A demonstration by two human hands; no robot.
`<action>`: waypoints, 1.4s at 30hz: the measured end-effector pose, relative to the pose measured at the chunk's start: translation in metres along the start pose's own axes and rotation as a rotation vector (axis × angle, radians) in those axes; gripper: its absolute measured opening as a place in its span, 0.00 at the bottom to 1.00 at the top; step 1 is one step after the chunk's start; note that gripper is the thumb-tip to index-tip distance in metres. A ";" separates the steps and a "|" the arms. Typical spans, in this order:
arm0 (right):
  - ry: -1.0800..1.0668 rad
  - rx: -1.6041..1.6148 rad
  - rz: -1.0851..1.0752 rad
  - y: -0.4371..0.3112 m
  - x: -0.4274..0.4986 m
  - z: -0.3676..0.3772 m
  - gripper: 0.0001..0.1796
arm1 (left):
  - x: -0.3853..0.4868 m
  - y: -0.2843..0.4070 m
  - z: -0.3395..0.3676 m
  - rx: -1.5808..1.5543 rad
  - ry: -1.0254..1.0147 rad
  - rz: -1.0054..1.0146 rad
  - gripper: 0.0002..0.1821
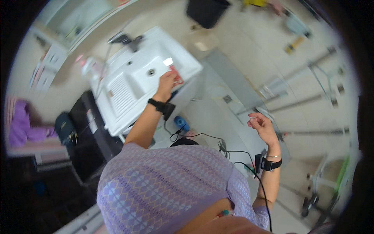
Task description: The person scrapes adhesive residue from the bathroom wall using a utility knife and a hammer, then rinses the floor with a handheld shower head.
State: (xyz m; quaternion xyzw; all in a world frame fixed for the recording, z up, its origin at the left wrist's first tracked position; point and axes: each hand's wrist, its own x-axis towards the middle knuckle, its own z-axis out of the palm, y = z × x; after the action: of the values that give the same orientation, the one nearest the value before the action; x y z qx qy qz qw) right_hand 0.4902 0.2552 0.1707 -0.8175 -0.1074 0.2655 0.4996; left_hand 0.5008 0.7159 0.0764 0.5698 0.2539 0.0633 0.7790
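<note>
My left hand (167, 83) grips a small red object with a white end (174, 71) over the front right rim of a white laundry sink (114, 125). Blur hides exactly what the object is. Inside the sink's bowl a round drain (150, 72) shows, and a ribbed washboard (120, 96) is moulded into its left part. A small brown piece (110, 93) lies on the washboard's edge. At the back stands a dark faucet (131, 42). My right hand (261, 125) hangs in the air to the right, fingers loosely curled and holding nothing visible.
Bottles (93, 67), one with a pink top, stand left of the sink. A dark appliance (90, 137) adjoins the sink's left side. On the floor are a black bin (207, 11) and a blue object (181, 122). A black cable (239, 151) runs along my right arm.
</note>
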 end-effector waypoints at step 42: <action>-0.678 0.235 0.165 -0.202 0.431 0.381 0.15 | 0.058 0.065 -0.142 -0.942 0.120 -0.373 0.16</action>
State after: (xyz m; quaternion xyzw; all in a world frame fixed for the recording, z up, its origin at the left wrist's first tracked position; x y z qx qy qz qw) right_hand 0.6629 0.8309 0.0691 -0.6262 -0.1693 0.5712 0.5030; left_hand 0.4964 0.8824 0.0861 0.0972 0.3393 0.0635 0.9335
